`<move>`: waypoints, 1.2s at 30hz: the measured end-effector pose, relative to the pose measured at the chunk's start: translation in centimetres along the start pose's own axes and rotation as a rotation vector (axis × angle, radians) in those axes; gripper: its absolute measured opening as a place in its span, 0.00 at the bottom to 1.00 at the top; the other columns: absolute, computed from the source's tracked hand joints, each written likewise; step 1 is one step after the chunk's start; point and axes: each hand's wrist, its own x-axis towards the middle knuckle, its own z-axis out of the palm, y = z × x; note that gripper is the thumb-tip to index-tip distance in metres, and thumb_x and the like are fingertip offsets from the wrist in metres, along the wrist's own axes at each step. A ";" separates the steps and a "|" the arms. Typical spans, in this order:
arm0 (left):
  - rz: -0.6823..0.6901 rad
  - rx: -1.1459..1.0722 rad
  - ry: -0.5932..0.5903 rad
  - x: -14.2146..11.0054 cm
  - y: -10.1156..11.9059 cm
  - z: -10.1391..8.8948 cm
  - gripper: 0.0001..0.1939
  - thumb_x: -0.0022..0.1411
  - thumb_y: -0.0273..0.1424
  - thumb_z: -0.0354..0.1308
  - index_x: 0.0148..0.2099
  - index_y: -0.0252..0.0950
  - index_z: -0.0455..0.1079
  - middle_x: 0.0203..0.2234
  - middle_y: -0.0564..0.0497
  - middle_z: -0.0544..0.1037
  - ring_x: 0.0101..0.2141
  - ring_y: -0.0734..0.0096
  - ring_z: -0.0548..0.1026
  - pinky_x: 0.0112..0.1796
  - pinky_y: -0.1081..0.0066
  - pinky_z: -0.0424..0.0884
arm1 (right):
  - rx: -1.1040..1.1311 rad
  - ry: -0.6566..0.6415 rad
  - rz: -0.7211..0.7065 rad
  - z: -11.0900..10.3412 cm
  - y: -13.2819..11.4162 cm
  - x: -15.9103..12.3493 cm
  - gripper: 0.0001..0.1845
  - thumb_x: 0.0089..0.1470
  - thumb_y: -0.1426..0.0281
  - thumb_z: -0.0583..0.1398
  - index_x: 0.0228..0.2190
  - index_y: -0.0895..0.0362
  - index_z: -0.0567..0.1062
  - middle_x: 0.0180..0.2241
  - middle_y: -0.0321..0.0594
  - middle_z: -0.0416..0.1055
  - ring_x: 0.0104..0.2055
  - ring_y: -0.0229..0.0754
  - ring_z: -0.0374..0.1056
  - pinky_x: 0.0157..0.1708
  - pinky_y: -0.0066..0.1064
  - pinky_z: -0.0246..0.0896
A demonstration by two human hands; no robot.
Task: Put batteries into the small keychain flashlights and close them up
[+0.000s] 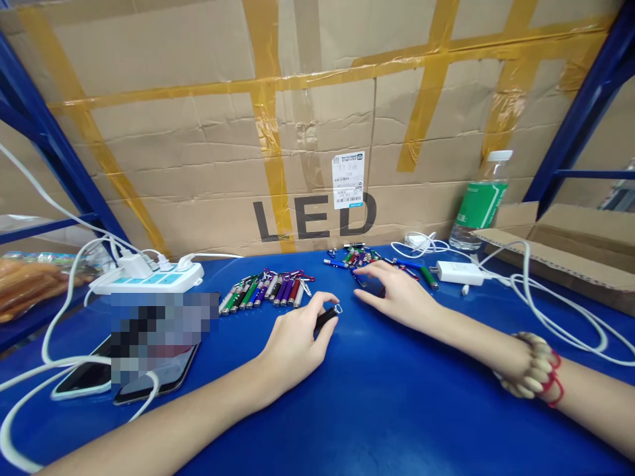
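Between the thumb and fingers of my left hand (297,340) is a small black keychain flashlight (325,320), its metal loop pointing up to the right. Just beyond that hand lies a neat row of keychain flashlights (265,291) in silver, green, purple, black and red, with small clips at their far ends. My right hand (399,291) is at a loose pile of similar flashlights (358,256), thumb and fingers apart. A blue flashlight (335,263) lies just left of its fingertips. Part of the pile is hidden behind this hand.
A large taped carton (208,165) marked LED stands along the back. On the left are a power strip (153,279) and two phones (169,377) with white cables. On the right are a bottle (480,201), a white adapter (460,272) and an open cardboard box (570,251).
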 end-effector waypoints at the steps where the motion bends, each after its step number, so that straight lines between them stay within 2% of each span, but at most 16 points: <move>1: 0.002 0.006 -0.002 0.0 0.0 0.0 0.11 0.62 0.34 0.46 0.48 0.45 0.60 0.29 0.57 0.73 0.26 0.71 0.72 0.29 0.73 0.61 | -0.107 0.016 0.019 0.2 0.7 0.2 0.24 0.52 0.59 0.55 0.48 0.57 0.69 0.49 0.47 0.66 0.49 0.51 0.63 0.47 0.42 0.58; 3: 0.012 0.014 -0.001 -0.1 0.0 0.0 0.11 0.62 0.34 0.46 0.47 0.45 0.60 0.29 0.56 0.73 0.26 0.70 0.72 0.29 0.73 0.61 | -0.252 0.004 0.119 0.6 2.0 0.6 0.32 0.52 0.54 0.53 0.54 0.61 0.63 0.54 0.53 0.60 0.56 0.56 0.55 0.51 0.48 0.52; 6: 0.029 0.016 0.008 -0.1 -0.1 0.1 0.11 0.62 0.34 0.46 0.47 0.45 0.60 0.29 0.56 0.73 0.28 0.69 0.72 0.29 0.73 0.62 | -0.301 -0.081 0.219 0.9 3.0 0.9 0.35 0.54 0.51 0.48 0.56 0.61 0.60 0.55 0.53 0.60 0.58 0.57 0.53 0.53 0.49 0.48; 11: 0.024 0.015 0.013 -0.1 -0.1 0.1 0.11 0.62 0.34 0.45 0.48 0.44 0.60 0.27 0.56 0.72 0.27 0.69 0.72 0.28 0.73 0.62 | -0.267 -0.061 0.160 0.5 2.6 0.9 0.29 0.55 0.53 0.47 0.53 0.56 0.63 0.48 0.47 0.67 0.51 0.52 0.61 0.49 0.45 0.52; 14: 0.024 0.009 0.014 0.0 -0.1 0.1 0.12 0.62 0.34 0.45 0.48 0.43 0.59 0.27 0.55 0.72 0.29 0.69 0.72 0.29 0.73 0.62 | -0.296 -0.031 0.179 0.5 2.5 0.9 0.32 0.54 0.52 0.48 0.53 0.59 0.64 0.48 0.51 0.67 0.51 0.54 0.60 0.49 0.45 0.52; 18: 0.016 0.000 0.006 -0.1 0.0 0.0 0.13 0.63 0.33 0.43 0.50 0.43 0.58 0.29 0.55 0.73 0.29 0.68 0.73 0.29 0.73 0.62 | -0.304 -0.052 0.205 0.7 2.6 0.8 0.34 0.54 0.50 0.48 0.53 0.62 0.63 0.48 0.53 0.67 0.52 0.55 0.60 0.49 0.46 0.51; 26: 0.010 0.007 0.017 0.0 -0.1 0.1 0.14 0.63 0.33 0.44 0.52 0.44 0.57 0.29 0.55 0.73 0.29 0.68 0.73 0.29 0.73 0.62 | -0.344 -0.050 0.190 0.1 1.9 0.8 0.31 0.55 0.52 0.48 0.51 0.61 0.65 0.45 0.52 0.69 0.48 0.54 0.63 0.46 0.44 0.53; 29: 0.016 0.000 0.011 0.0 -0.1 0.1 0.14 0.63 0.33 0.44 0.52 0.43 0.57 0.29 0.55 0.73 0.29 0.69 0.73 0.29 0.73 0.62 | -0.303 -0.034 0.158 -0.2 1.8 0.9 0.26 0.57 0.57 0.48 0.50 0.61 0.65 0.43 0.49 0.71 0.46 0.52 0.65 0.44 0.42 0.54; 33: 0.011 -0.001 -0.001 0.1 0.0 0.1 0.14 0.63 0.33 0.44 0.52 0.43 0.57 0.28 0.55 0.73 0.28 0.70 0.72 0.29 0.73 0.62 | -0.332 -0.038 0.093 -0.1 1.9 0.9 0.19 0.58 0.68 0.46 0.46 0.59 0.70 0.44 0.47 0.70 0.47 0.48 0.65 0.44 0.38 0.55; 36: 0.010 -0.001 -0.004 0.0 0.1 0.0 0.14 0.63 0.33 0.44 0.52 0.43 0.58 0.28 0.55 0.73 0.28 0.69 0.72 0.29 0.73 0.62 | -0.359 -0.067 0.075 0.0 1.9 0.8 0.17 0.56 0.68 0.49 0.41 0.59 0.74 0.43 0.46 0.71 0.46 0.48 0.65 0.42 0.37 0.56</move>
